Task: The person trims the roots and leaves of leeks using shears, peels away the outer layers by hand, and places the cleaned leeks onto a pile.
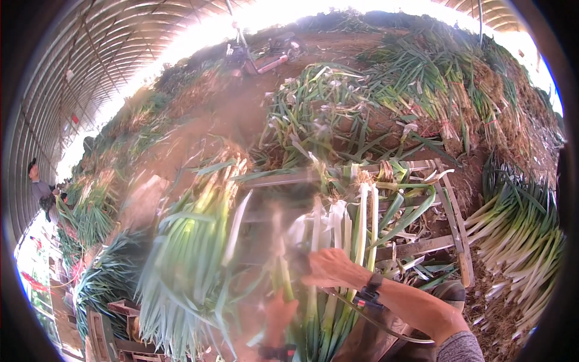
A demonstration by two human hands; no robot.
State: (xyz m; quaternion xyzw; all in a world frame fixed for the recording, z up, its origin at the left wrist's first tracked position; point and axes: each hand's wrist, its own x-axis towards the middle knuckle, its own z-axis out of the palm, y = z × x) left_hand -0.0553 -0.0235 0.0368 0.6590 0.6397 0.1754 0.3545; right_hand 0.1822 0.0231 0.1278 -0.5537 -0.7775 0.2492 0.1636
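My left hand (pixel 280 311), blurred at the lower middle, is closed around the green part of a long green onion (pixel 280 271). Close by to the right, my right hand (pixel 335 268) has curled fingers at the stalk's upper part; what they grip is hidden by blur. A thin curved hose-like line (pixel 380 320) runs from beneath this hand past the wrist, which wears a dark band (pixel 369 289). Several pale-stemmed green onions (pixel 363 223) lie beside and under the right hand, roots away from me. A large unpeeled bunch (pixel 193 247) lies to the left.
A wooden slatted frame (pixel 455 223) supports the onions before me. Pale-stemmed onions (pixel 518 247) lie piled at right. Leafy scraps (pixel 319 102) and tied bundles (pixel 446 90) cover soil beyond. Another person (pixel 41 190) is at far left, under a ribbed arched roof (pixel 78 78).
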